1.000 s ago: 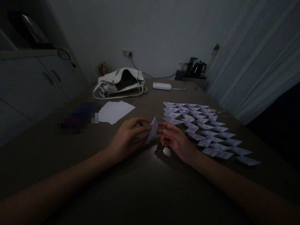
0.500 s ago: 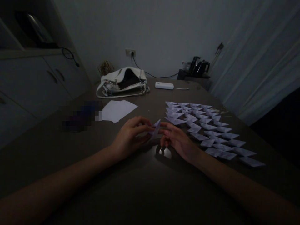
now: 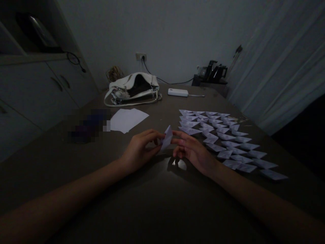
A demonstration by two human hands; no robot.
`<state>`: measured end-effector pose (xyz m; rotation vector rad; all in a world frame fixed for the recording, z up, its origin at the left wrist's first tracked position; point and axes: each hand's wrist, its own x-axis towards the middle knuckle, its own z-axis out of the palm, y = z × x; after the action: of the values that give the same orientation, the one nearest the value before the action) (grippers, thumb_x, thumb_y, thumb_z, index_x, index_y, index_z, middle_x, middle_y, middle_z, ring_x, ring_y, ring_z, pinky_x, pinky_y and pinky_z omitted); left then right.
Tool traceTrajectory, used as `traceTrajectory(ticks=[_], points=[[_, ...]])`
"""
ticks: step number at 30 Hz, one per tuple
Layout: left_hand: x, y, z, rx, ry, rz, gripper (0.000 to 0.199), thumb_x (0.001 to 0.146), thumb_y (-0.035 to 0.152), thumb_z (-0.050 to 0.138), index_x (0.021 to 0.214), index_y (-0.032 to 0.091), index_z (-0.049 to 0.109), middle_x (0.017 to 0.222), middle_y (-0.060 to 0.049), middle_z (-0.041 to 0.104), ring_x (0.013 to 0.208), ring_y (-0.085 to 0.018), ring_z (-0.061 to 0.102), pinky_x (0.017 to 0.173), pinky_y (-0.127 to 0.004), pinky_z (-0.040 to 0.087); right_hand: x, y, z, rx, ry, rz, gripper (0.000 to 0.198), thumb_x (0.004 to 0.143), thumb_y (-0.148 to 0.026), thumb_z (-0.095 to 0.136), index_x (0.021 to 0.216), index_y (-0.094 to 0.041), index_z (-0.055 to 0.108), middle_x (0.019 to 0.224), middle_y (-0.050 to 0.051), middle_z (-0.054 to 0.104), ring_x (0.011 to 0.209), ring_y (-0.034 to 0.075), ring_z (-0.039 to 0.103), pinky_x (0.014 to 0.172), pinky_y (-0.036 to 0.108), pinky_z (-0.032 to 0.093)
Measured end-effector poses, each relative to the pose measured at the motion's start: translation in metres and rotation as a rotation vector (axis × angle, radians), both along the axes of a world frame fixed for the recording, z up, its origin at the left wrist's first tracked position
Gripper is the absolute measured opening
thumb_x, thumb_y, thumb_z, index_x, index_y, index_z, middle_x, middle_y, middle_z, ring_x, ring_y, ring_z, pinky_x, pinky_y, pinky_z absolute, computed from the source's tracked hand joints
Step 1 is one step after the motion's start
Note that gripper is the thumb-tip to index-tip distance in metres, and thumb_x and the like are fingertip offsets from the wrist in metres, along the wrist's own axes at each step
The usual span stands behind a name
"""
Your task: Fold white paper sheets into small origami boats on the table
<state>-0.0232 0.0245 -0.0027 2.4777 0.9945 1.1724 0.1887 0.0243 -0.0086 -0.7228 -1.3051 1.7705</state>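
A small folded white paper boat point(image 3: 167, 139) is held up on edge over the middle of the table. My left hand point(image 3: 139, 149) is closed on its left side, with thumb and fingers pinching it. My right hand point(image 3: 194, 150) meets the boat from the right, index and middle fingertips against it and the other fingers curled. The fingertips behind the paper are partly hidden. To the right of my right hand, several finished paper boats point(image 3: 225, 136) stand in slanting rows.
White paper sheets point(image 3: 129, 118) lie left of centre, beside a blurred-out dark patch point(image 3: 87, 127). Farther back are an open white handbag point(image 3: 132, 89) and a white power bank point(image 3: 178, 92) with a short strap. A black kettle point(image 3: 218, 73) stands at the far right.
The paper boat has turned and tilted between my fingers, so more of its flat side shows. My left fingers have shifted their pinch slightly; the right hand has barely moved.
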Motion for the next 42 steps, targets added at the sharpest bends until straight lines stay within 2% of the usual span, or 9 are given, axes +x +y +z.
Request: traceTrajectory(ticks=[5,11,18,24,35,42], points=[[0.0018,0.0012,0.0001,-0.086,-0.051,0.049,0.028,0.075,0.008,0.063,0.102,0.011,0.063,0.079,-0.002,0.066,0.067,-0.01,0.059,0.061,-0.02,0.048,0.0003,-0.0012,0.0,-0.079,0.108,0.111,0.044,0.084,-0.034,0.059,0.126,-0.024,0.051,0.124,0.009,0.056,0.085,0.016,0.063,0.06,0.023,0.046],[0.0007,-0.001,-0.0022,-0.058,0.005,-0.01,0.033,0.079,0.012,0.062,0.112,0.012,0.062,0.086,-0.004,0.067,0.071,-0.011,0.062,0.063,-0.02,0.049,-0.0014,-0.0014,-0.003,-0.142,0.126,0.052,0.042,0.081,-0.034,0.063,0.12,-0.023,0.054,0.111,0.007,0.061,0.065,0.01,0.057,0.054,0.022,0.042],[0.0002,-0.0031,0.0001,-0.003,0.057,-0.021,0.031,0.08,0.014,0.064,0.111,0.013,0.063,0.085,-0.005,0.066,0.075,-0.013,0.062,0.068,-0.024,0.049,-0.0025,-0.0011,-0.0012,-0.148,0.089,0.014,0.039,0.079,-0.035,0.064,0.115,-0.021,0.056,0.105,0.007,0.062,0.059,0.008,0.05,0.053,0.023,0.04],[-0.0008,-0.0002,0.0007,0.058,0.131,-0.035,0.026,0.085,0.019,0.058,0.111,0.015,0.064,0.101,-0.009,0.064,0.088,-0.017,0.062,0.074,-0.028,0.052,-0.0011,-0.0003,-0.0021,-0.152,0.071,0.032,0.04,0.08,-0.036,0.065,0.115,-0.022,0.053,0.107,0.007,0.062,0.059,0.008,0.052,0.053,0.022,0.04],[-0.0046,0.0013,-0.0006,0.103,0.139,-0.003,0.012,0.083,0.016,0.062,0.094,0.014,0.067,0.097,-0.009,0.064,0.086,-0.018,0.062,0.07,-0.029,0.052,0.0017,0.002,-0.0033,-0.155,0.087,0.122,0.041,0.083,-0.034,0.062,0.121,-0.023,0.053,0.11,0.008,0.062,0.065,0.01,0.06,0.056,0.022,0.044],[-0.002,0.0027,-0.0018,0.06,0.136,0.017,0.022,0.084,0.014,0.057,0.106,0.014,0.063,0.107,-0.011,0.062,0.094,-0.02,0.061,0.077,-0.033,0.053,0.001,0.0011,-0.0031,-0.169,0.136,0.12,0.042,0.083,-0.031,0.061,0.124,-0.022,0.052,0.116,0.009,0.06,0.073,0.012,0.063,0.057,0.021,0.045]])
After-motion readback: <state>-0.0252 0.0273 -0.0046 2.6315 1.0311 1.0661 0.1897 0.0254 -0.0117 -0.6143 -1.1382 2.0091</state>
